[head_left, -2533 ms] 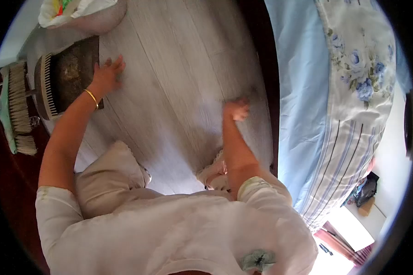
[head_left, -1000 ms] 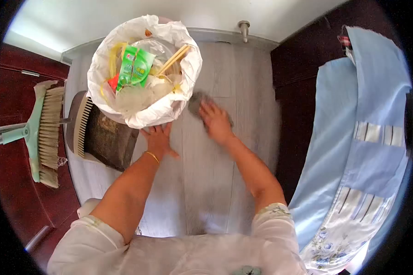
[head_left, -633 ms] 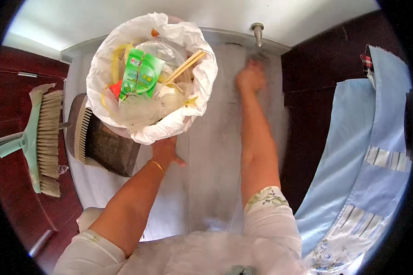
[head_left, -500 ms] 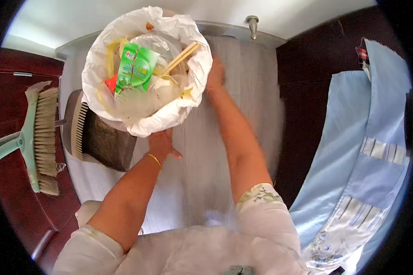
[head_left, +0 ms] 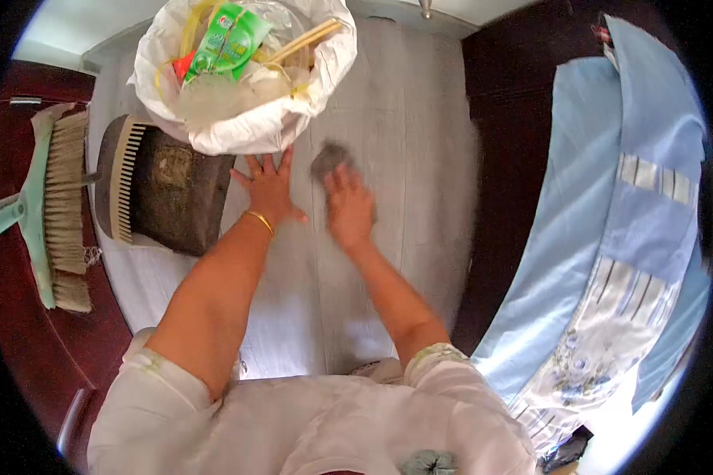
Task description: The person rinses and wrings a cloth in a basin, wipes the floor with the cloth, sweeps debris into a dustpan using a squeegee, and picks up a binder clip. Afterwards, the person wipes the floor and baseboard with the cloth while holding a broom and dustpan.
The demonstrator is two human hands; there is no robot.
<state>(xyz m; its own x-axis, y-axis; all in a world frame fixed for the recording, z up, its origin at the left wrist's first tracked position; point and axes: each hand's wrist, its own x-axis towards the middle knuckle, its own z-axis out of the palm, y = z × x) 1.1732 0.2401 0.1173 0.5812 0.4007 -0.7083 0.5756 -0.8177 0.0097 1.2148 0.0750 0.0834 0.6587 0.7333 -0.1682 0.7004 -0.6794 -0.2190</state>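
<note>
My left hand (head_left: 269, 194), with a gold bracelet on its wrist, lies spread on the grey floor (head_left: 293, 309), its fingertips at the lower edge of the lined trash bin (head_left: 253, 131). To its right, my right hand (head_left: 348, 206) presses on a dark grey cloth (head_left: 333, 158) against the floor; hand and cloth are slightly blurred. The bin holds a green packet (head_left: 228, 43), wooden chopsticks (head_left: 305, 41) and crumpled plastic.
A dustpan (head_left: 174, 186) lies left of my left hand. Farther left, a broom (head_left: 40, 206) stands against dark red panels (head_left: 12, 332). Blue patterned fabric (head_left: 578, 174) hangs at the right over a dark surface (head_left: 507, 142).
My right hand has come from beside the bin toward me, and the grey cloth now shows under it. The bin, dustpan and broom sit higher in view; my left hand's fingers are more visible.
</note>
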